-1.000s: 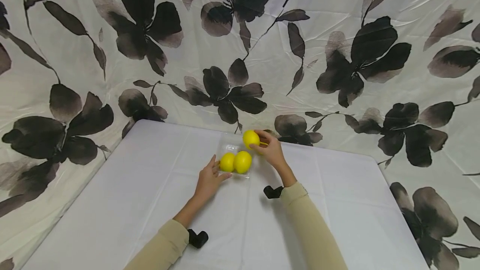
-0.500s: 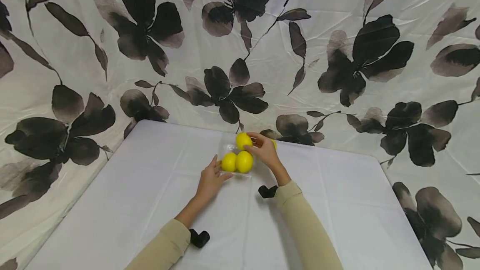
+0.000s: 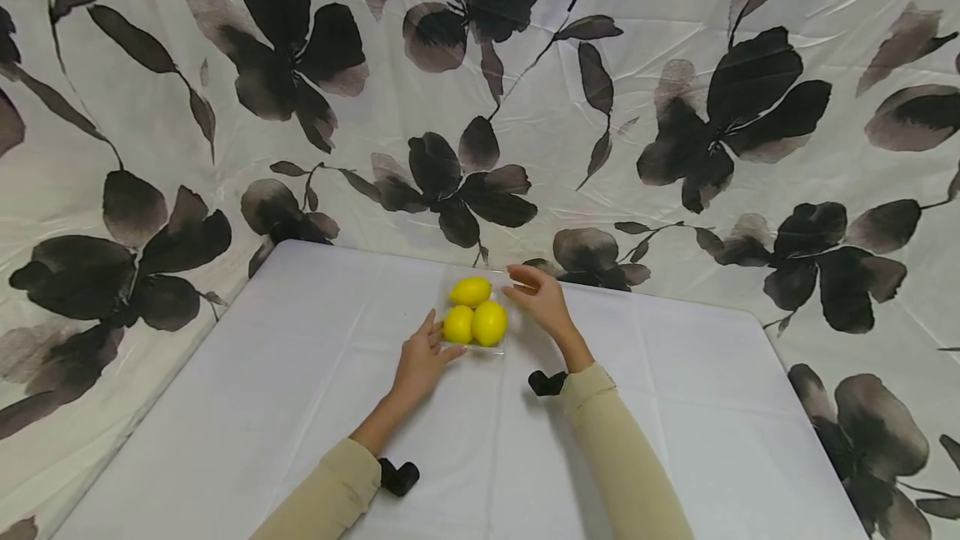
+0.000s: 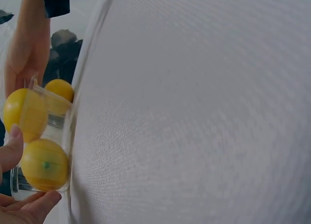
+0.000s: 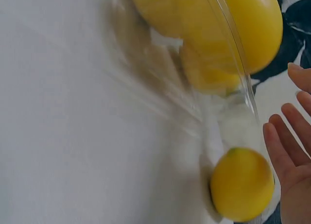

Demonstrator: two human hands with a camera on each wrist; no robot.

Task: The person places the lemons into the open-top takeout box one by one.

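Observation:
Three yellow lemons sit together in a clear plastic box (image 3: 492, 349) near the table's far edge. One lemon (image 3: 470, 292) lies at the back; another lemon (image 3: 458, 324) and a third lemon (image 3: 489, 323) are in front. My left hand (image 3: 422, 361) holds the box at its front left corner, thumb along the front and fingers on the left side. To the right of the box, my right hand (image 3: 543, 307) is held with fingers apart and nothing in them. A separate lemon (image 5: 242, 185) shows beside it in the right wrist view, hidden behind that hand in the head view.
The box stands on a white-covered table (image 3: 337, 407), just in front of its far edge. A floral cloth (image 3: 465, 90) hangs behind. Black wrist-worn pieces (image 3: 399, 477) stick out by both sleeves.
My right hand brought a lemon leftward over the box, set it down at the back and let go, then drew back to the right. My left hand stayed at the box.

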